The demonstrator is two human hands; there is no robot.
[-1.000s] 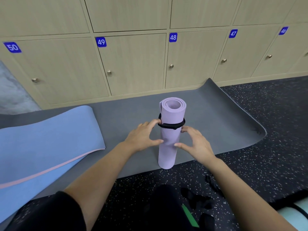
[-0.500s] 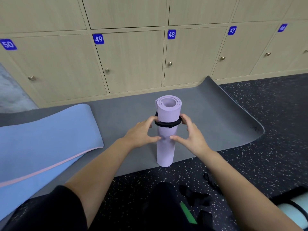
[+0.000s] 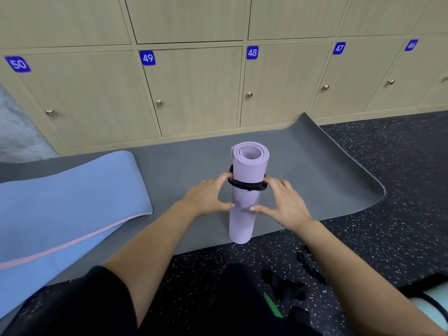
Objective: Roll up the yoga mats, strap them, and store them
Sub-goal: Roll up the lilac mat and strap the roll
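A rolled lilac yoga mat [image 3: 244, 209] stands upright at the near edge of a flat grey mat [image 3: 315, 170]. A black strap [image 3: 247, 185] rings the roll about a third of the way down. My left hand [image 3: 206, 197] pinches the strap at its left side, thumb against the roll. My right hand [image 3: 283, 202] pinches the strap at its right side, thumb resting on the roll below. A blue mat [image 3: 60, 204] with a pink underside lies unrolled to the left, overlapping the grey one.
Wooden lockers [image 3: 194, 93] numbered 46 to 50 line the wall behind the mats. Loose black straps [image 3: 310, 267] lie on the speckled dark floor near my knees. A pale rolled mat [image 3: 434, 304] with a black strap shows at the bottom right corner.
Both hands have slid up from the roll's middle to the strap's sides and now pinch it. The strap sits slightly lower on the roll.
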